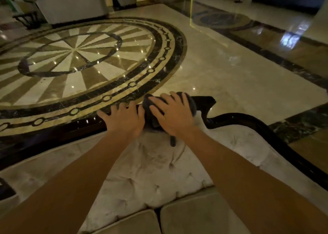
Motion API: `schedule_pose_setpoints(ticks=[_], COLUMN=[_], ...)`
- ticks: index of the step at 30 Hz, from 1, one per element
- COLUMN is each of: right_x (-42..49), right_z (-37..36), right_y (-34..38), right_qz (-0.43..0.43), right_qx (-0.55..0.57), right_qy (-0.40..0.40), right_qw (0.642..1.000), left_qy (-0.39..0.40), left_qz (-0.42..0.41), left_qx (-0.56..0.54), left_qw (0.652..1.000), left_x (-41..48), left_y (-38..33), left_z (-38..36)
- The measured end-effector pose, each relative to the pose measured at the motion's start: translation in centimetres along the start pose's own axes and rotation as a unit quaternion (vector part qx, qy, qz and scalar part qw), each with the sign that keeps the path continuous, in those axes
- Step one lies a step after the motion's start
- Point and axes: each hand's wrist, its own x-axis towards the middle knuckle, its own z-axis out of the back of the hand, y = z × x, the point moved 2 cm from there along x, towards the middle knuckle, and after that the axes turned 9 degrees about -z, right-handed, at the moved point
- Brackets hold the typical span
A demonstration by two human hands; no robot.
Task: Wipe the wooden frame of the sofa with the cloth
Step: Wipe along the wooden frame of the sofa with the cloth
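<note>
The dark, glossy wooden frame (236,117) runs along the top of the sofa's pale tufted backrest (156,164). A dark grey cloth (190,101) is draped over the frame's raised crest. My right hand (173,114) lies flat on the cloth with fingers spread, pressing it onto the wood. My left hand (124,118) rests right beside it on the frame's top rail, fingers curled over the edge, touching the cloth's left side. A corner of the cloth hangs down over the upholstery below my right wrist.
Beyond the sofa back lies a polished marble floor (230,70) with a large round inlaid pattern (74,56). Pale seat cushions (195,219) sit below the backrest. A white curved counter (71,5) stands far off at the back left.
</note>
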Motion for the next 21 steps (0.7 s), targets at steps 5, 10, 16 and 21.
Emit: schedule_pose_setpoints(ticks=[5,10,16,21], right_x=[2.1,2.2,1.1,0.7], right_z=[0.5,0.0,-1.4,-2.5], right_y=[-11.8,-13.0,-13.7,-14.8], right_qz=[-0.172,-0.145,-0.271,-0.300], right_qx=[0.084,0.205,0.489,0.651], right_qy=[-0.027,-0.069,-0.071,-0.020], right_qw=[0.981,0.965,0.826,0.697], left_qy=[-0.002,-0.012,-0.011,-0.033], left_qz=[-0.033,-0.140,-0.196,-0.246], left_qx=[0.029,0.010,0.076,0.087], left_qw=[0.999,0.990,0.978,0.965], left_x=[0.9,1.8,2.6,3.4], left_y=[-3.5,-11.2,-16.0,-18.0], left_z=[0.2,-0.6,-2.5,-3.3])
